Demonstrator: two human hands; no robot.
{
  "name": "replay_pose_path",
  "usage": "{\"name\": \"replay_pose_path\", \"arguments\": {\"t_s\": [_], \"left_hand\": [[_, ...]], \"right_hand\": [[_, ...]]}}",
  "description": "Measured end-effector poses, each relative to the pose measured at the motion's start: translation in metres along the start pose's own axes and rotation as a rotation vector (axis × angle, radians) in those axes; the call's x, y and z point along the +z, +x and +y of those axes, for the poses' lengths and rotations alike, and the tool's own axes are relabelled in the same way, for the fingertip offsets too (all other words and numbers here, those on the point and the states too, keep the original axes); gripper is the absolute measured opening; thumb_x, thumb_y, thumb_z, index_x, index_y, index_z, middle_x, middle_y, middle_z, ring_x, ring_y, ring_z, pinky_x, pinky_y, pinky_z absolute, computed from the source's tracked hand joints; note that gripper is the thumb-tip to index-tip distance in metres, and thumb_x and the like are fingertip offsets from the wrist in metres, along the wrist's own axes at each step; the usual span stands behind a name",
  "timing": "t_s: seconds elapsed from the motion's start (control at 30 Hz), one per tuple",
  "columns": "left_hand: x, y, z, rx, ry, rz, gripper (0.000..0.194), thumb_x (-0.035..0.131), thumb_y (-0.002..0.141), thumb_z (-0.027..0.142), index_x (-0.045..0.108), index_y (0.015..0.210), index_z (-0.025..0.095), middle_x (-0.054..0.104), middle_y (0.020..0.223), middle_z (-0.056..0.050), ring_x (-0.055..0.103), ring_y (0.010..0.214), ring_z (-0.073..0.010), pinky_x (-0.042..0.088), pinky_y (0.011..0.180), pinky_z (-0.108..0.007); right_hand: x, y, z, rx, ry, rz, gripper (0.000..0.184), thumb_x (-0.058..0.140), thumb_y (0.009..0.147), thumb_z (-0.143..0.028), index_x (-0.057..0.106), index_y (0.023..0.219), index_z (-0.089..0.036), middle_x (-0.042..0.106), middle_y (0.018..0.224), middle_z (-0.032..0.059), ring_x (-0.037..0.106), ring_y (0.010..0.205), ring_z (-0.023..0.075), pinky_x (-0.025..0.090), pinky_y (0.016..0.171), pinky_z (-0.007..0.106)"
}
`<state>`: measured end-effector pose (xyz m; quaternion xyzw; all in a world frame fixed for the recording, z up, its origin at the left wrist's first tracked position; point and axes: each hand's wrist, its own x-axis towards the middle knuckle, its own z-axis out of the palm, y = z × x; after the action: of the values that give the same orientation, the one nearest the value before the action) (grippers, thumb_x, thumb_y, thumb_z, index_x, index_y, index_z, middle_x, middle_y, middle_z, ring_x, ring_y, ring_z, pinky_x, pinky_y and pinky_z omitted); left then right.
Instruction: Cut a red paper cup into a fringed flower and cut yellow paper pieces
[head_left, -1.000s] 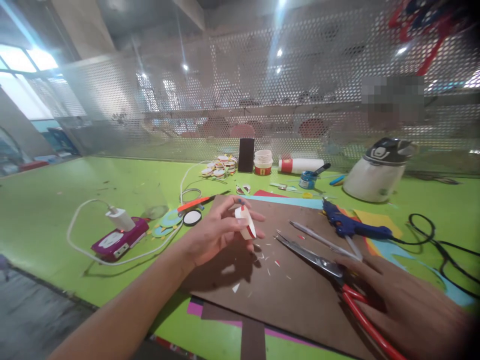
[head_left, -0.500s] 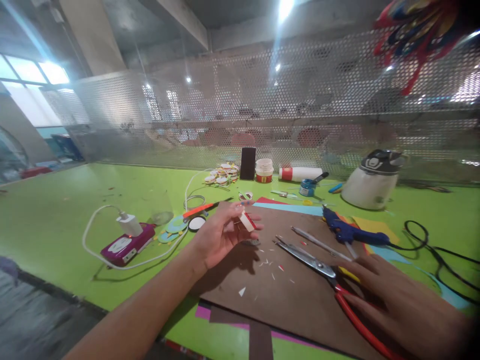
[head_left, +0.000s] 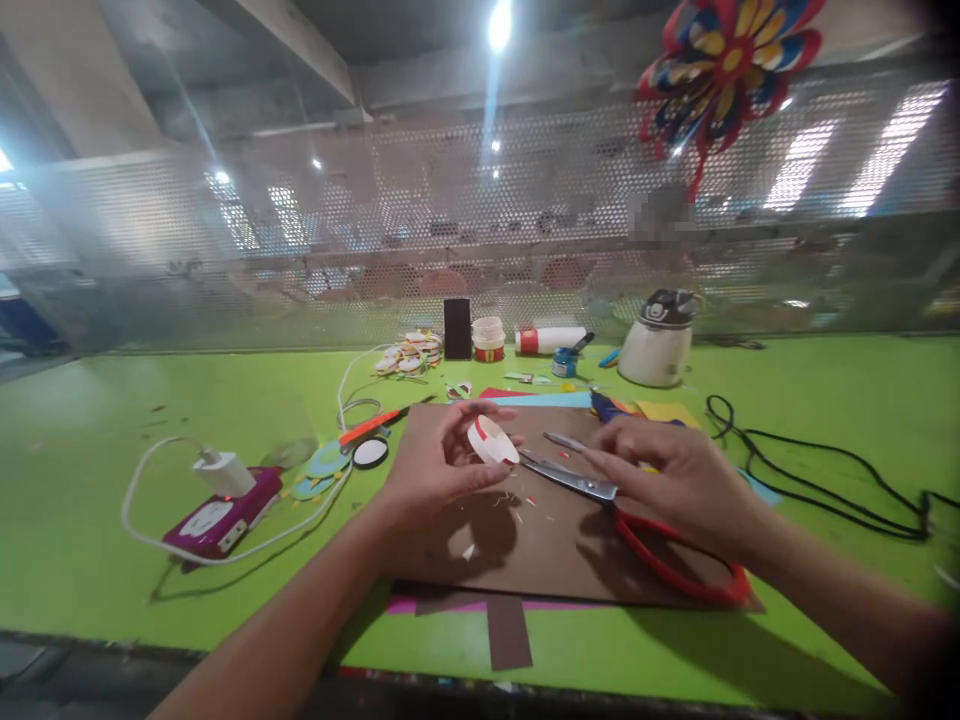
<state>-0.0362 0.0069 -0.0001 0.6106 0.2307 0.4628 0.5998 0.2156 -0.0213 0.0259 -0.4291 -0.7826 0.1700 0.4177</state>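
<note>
My left hand (head_left: 454,455) is closed around the edge of a small white paper piece (head_left: 491,440), round and shallow, with red patches. It is held tilted above a brown board (head_left: 442,580). Over the board's right part, my right hand (head_left: 660,470) has its fingers bent, with the fingertips at a slim silver tool (head_left: 566,442), perhaps tweezers; the tool's rear part is hidden. Scissors (head_left: 574,482) with red handles lie below that hand, their tips pointing toward the paper piece. Small paper scraps (head_left: 469,551) are scattered on the board.
A blue glue gun (head_left: 604,405) sits behind my right hand, its black cord (head_left: 810,510) trailing right. At left are a purple power strip (head_left: 225,525) and an orange cutter (head_left: 367,430). A phone (head_left: 457,330), paper cups (head_left: 488,340) and a kettle (head_left: 656,350) stand behind.
My right hand has moved left, its fingertips now at the slim silver tool. My left hand has turned the paper piece to show its round face. The view has swung right.
</note>
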Motion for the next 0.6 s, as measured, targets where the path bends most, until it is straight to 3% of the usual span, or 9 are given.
{"name": "replay_pose_path", "arguments": {"t_s": [0.1,0.2,0.3,0.43,0.53,0.6], "left_hand": [[0.001,-0.001,-0.004,-0.047,0.019,-0.078,0.053,0.078,0.075,0.017,0.058,0.124,0.022,0.068,0.108,-0.008,0.064,0.103,-0.0201,0.051,0.087,-0.032],[0.002,-0.001,-0.005,-0.071,-0.043,-0.137,0.056,0.081,0.071,0.017,0.061,0.123,0.023,0.069,0.110,-0.007,0.065,0.097,-0.0193,0.050,0.088,-0.033],[0.002,-0.002,-0.001,-0.091,-0.081,-0.133,0.061,0.082,0.068,0.017,0.062,0.125,0.023,0.069,0.115,-0.010,0.066,0.101,-0.0223,0.050,0.090,-0.036],[0.001,-0.003,0.006,-0.085,-0.020,-0.043,0.057,0.081,0.069,0.017,0.064,0.123,0.021,0.069,0.116,-0.011,0.067,0.101,-0.0231,0.050,0.089,-0.035],[0.002,-0.001,0.006,-0.023,0.065,0.043,0.055,0.081,0.070,0.019,0.065,0.122,0.021,0.070,0.113,-0.010,0.065,0.105,-0.0231,0.047,0.093,-0.036],[0.001,0.001,0.003,0.052,0.119,0.095,0.056,0.081,0.069,0.017,0.065,0.123,0.022,0.069,0.117,-0.009,0.063,0.109,-0.0237,0.045,0.097,-0.038]], "right_hand": [[0.011,0.015,-0.021,-0.073,0.094,0.024,0.014,0.063,0.086,-0.036,0.066,0.083,-0.022,0.070,0.101,0.0070,0.063,0.096,0.0213,0.049,0.081,0.034],[0.029,0.030,-0.027,-0.066,0.162,-0.035,0.024,0.059,0.090,-0.039,0.070,0.104,-0.023,0.070,0.114,0.0065,0.064,0.101,0.0204,0.050,0.086,0.034],[0.044,0.040,-0.008,0.020,0.180,-0.105,0.022,0.057,0.091,-0.036,0.073,0.095,-0.021,0.075,0.092,0.0033,0.068,0.085,0.0188,0.052,0.078,0.034],[0.047,0.041,0.029,0.166,0.131,0.026,0.029,0.062,0.092,-0.041,0.065,0.077,-0.016,0.066,0.075,-0.0016,0.064,0.074,0.0155,0.052,0.074,0.035],[0.045,0.035,0.033,0.224,0.206,0.047,0.032,0.061,0.092,-0.044,0.064,0.078,-0.016,0.063,0.073,-0.0029,0.061,0.070,0.0140,0.051,0.071,0.032],[0.048,0.031,0.025,0.260,0.319,-0.012,0.037,0.061,0.091,-0.050,0.066,0.077,-0.016,0.063,0.069,-0.0027,0.059,0.064,0.0129,0.049,0.066,0.031]]}}
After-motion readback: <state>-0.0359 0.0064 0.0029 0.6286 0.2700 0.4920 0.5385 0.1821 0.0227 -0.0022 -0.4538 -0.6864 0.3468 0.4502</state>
